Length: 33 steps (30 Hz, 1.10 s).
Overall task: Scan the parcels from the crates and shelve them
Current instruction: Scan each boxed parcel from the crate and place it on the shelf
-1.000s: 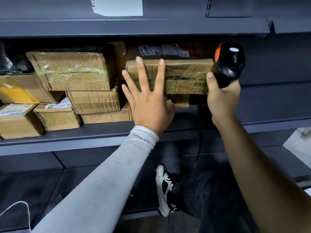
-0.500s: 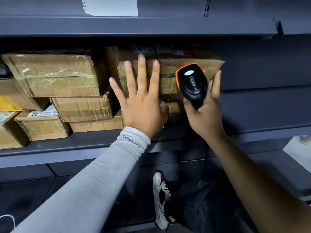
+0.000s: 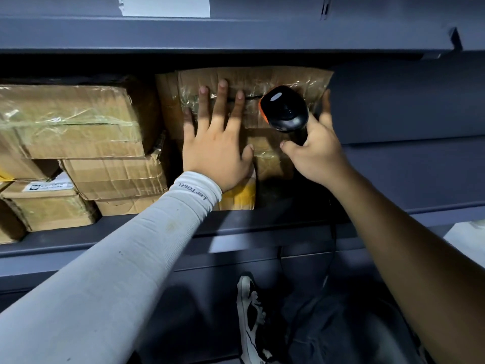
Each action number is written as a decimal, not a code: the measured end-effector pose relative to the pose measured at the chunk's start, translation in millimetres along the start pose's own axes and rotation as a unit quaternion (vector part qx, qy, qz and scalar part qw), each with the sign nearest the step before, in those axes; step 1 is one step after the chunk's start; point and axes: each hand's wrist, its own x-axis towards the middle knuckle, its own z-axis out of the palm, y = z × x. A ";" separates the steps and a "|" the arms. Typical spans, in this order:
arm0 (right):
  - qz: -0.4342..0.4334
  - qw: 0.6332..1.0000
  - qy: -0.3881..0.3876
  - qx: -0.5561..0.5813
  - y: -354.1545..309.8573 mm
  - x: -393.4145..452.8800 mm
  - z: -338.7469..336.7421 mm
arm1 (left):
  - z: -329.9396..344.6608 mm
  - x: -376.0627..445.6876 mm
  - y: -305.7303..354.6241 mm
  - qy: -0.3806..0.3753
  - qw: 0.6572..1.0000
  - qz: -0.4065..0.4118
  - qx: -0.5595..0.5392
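Head view: the left hand [image 3: 216, 151], fingers straight and spread, presses flat on the tape-wrapped brown cardboard parcel [image 3: 252, 95] atop the stack near the grey metal shelf's [image 3: 288, 222] front edge; the right hand [image 3: 315, 156] grips the black, orange-trimmed handheld scanner [image 3: 284, 109], its outer fingers extended against the parcel's right end; more brown taped cartons [image 3: 70, 122] are stacked toward the shelf's left.

Head view, close, facing the shelf [image 3: 236, 224]

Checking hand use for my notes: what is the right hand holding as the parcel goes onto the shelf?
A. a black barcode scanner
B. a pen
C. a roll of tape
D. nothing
A: the right hand grips the black scanner by its handle, against the taped parcel.
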 end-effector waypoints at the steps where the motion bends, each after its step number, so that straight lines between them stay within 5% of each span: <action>1: -0.001 1.000 -0.002 -0.004 1.1 2.0 1.1 | 2.4 2.3 -1.4 -0.003 1.000 0.001 -0.005; 13: 0.008 0.999 -0.007 -0.032 -1.3 0.8 0.8 | 10.3 0.3 3.2 -0.001 1.000 -0.017 -0.007; 27: 0.042 0.994 0.068 0.071 -4.5 -41.3 23.9 | 0.8 -46.2 28.3 0.033 0.983 0.021 -0.178; 33: 0.068 0.985 0.103 0.124 2.7 -62.5 13.3 | -6.1 -54.8 48.2 -0.019 0.965 0.047 -0.256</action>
